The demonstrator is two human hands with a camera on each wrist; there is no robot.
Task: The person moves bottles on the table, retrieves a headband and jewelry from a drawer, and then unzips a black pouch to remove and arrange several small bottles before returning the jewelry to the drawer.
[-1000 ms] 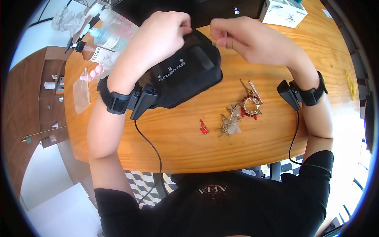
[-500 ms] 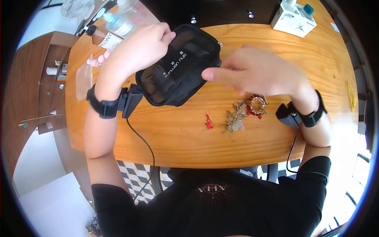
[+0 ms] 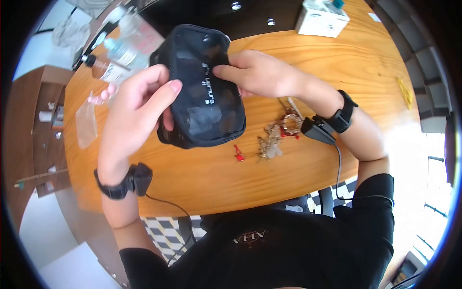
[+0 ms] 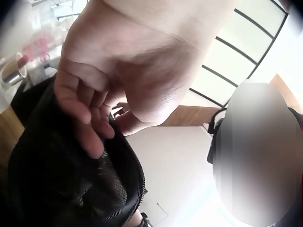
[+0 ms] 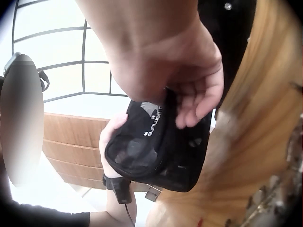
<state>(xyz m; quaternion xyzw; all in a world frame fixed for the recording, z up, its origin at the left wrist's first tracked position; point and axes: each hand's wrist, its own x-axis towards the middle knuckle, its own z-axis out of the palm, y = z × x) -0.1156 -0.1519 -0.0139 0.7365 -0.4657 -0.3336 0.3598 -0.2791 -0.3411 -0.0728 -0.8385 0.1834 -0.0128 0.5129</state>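
Observation:
A black mesh cosmetic pouch (image 3: 202,113) with white lettering is held up over the table between both hands. My left hand (image 3: 132,108) grips its left side, thumb on the lettered face and fingers along the side wall. In the left wrist view, those fingers (image 4: 94,142) lie against the black fabric beside the zipper (image 4: 142,182). My right hand (image 3: 267,74) holds the opposite edge, its thumb on the front beside the lettering. Seen from the right wrist, its fingers (image 5: 189,116) curl against the pouch side (image 5: 184,161). What the pouch contains is hidden.
On the table lie a small red trinket (image 3: 238,153), a gold-toned jewellery piece (image 3: 270,143) and a red-beaded round bracelet (image 3: 291,124). Pump bottles (image 3: 118,53) and a clear plastic bag (image 3: 86,125) are at left. A white box (image 3: 322,19) stands far right.
The pouch has been lifted off the table and turned more upright. My left hand has shifted to its side with the thumb on the front, and my right hand has taken hold of the other edge.

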